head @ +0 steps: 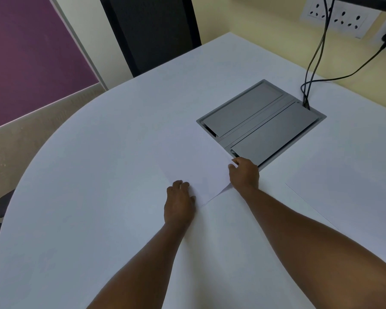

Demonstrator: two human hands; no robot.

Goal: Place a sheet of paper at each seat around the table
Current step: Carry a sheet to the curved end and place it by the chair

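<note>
A white sheet of paper (198,170) lies near the middle of the round white table (87,175), its far corner next to the grey cable box. My left hand (179,201) holds the sheet's near-left edge with curled fingers. My right hand (244,175) pinches its right corner, and the near edge there is lifted slightly off the table. A second white sheet (343,186) lies flat on the table to the right, apart from both hands.
A grey cable box (261,123) with two lids is set into the table, black cables (316,52) running from it to wall sockets (337,17). A black chair back (152,30) stands at the far side. A dark chair armrest (2,204) shows at the left edge.
</note>
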